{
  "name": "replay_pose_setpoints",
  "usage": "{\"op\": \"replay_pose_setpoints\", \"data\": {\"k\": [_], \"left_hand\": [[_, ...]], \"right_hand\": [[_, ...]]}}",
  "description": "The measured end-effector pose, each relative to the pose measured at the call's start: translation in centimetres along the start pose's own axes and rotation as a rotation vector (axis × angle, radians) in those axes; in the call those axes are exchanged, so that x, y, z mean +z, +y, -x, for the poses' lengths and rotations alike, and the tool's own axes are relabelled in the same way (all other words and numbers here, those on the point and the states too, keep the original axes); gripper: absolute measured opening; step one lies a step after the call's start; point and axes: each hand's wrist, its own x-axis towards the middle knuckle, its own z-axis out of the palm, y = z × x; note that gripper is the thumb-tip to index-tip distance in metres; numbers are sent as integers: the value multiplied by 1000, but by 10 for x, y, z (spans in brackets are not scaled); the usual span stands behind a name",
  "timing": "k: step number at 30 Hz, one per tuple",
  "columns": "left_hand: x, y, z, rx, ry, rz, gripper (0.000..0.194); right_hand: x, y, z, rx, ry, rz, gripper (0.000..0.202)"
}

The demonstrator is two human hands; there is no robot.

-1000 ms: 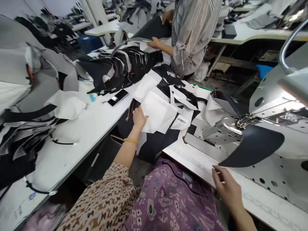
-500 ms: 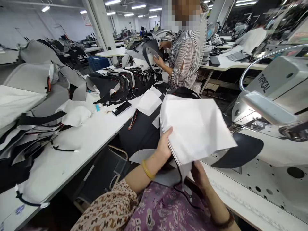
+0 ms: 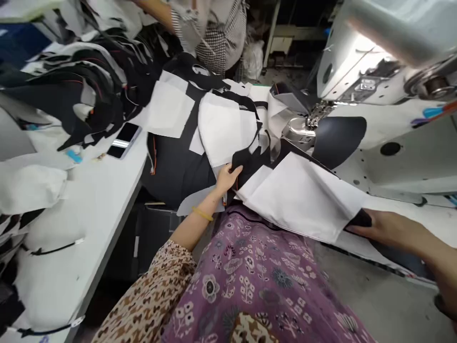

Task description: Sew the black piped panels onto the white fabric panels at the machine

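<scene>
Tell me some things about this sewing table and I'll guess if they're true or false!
1. The left hand grips black and white fabric. True.
2. The right hand is on the phone. False: it holds the corner of the white panel; the phone lies apart on the table.
3. A dark piece lies under the sewing machine. True.
4. The person's left wrist is bare. False: it wears a yellow bangle.
5. Nobody else is nearby. False: a person in stripes stands behind the table.
</scene>
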Motion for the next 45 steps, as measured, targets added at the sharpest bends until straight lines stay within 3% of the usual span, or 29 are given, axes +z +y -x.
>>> {"op": "replay_pose_setpoints", "data": {"k": [3, 5, 7, 9, 12, 16, 20, 24, 27, 30, 33, 35, 38, 39, 41, 45], "left_hand": [[16, 3, -1, 76, -51, -125, 16], [27, 9, 0, 203, -43, -258, 15], [37, 17, 4, 382, -28, -439, 15], [43, 27, 10, 517, -38, -550, 18], [45, 44, 16, 518, -73, -497, 23], [42, 64, 7, 484, -184, -490, 23], [53, 80, -11, 528, -327, -471, 26], [77, 100, -32, 598, -280, -393, 30], [97, 110, -56, 683, -276, -388, 33], [110, 109, -82, 746, -253, -445, 39], [110, 108, -98, 850, -169, -639, 44], [104, 113, -103, 984, -337, -779, 33], [93, 126, -108, 1091, -841, -891, 22], [90, 131, -109, 1089, -956, -914, 24], [86, 137, -112, 1068, -1051, -970, 28], [79, 136, -115, 1084, -1045, -1061, 35]], "right_hand": [[5, -30, -11, -213, -1, 283, 47], [20, -69, -26, -392, 97, 188, 44], [40, -111, -45, -560, -57, -5, 37], [61, -144, -66, -570, -187, -62, 41], [81, -169, -89, -551, -361, -130, 41], [86, -168, -94, -548, -360, -198, 31], [73, -162, -89, -491, -310, -19, 29], [45, -164, -95, -496, -231, 161, 34], [30, -170, -104, -356, -94, 244, 36], [26, -175, -111, -178, 16, 330, 36], [29, -174, -116, -73, 43, 356, 40], [32, -171, -116, -51, 44, 344, 42], [35, -165, -112, -47, 97, 329, 45], [37, -163, -110, -58, 126, 332, 46], [39, -157, -106, -96, 187, 347, 49], [38, -145, -105, -75, 260, 357, 53]]}}
